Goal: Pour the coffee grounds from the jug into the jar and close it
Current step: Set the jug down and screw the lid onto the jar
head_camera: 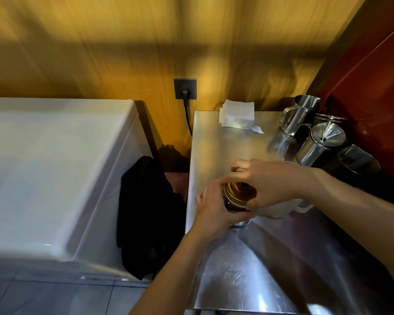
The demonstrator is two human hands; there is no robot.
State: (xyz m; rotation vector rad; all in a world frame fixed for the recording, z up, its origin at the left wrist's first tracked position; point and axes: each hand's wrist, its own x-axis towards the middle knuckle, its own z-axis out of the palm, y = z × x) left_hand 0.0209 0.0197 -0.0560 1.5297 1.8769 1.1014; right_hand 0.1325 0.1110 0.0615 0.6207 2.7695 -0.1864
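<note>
Both hands are on the jar (234, 204) now, which stands upright on the steel counter (232, 142) close to its nine o'clock edge, its axis running straight up toward the camera. The left hand (214, 210) comes in from seven o'clock and wraps the jar's dark body, fingers curled and pressed around it, bracing it. The right hand (266, 183) reaches across from three o'clock, fingers arched and spread over the gold-toned lid (239, 192), fingertips gripping its rim from twelve round to five o'clock. That's the key relation here: the lid lies directly under the right palm, flat on the mouth, so any twist has to turn about that vertical axis while the left holds the body still. Looks like the closing step, though whether the lid is seated square or cocked I cannot tell; blur and fingers hide the seam. Just behind the right wrist, at three o'clock from the jar, sits a pale translucent jug (280, 208), upright, touched by neither hand. Steel pitchers (314, 142) stand well apart at one o'clock.
</note>
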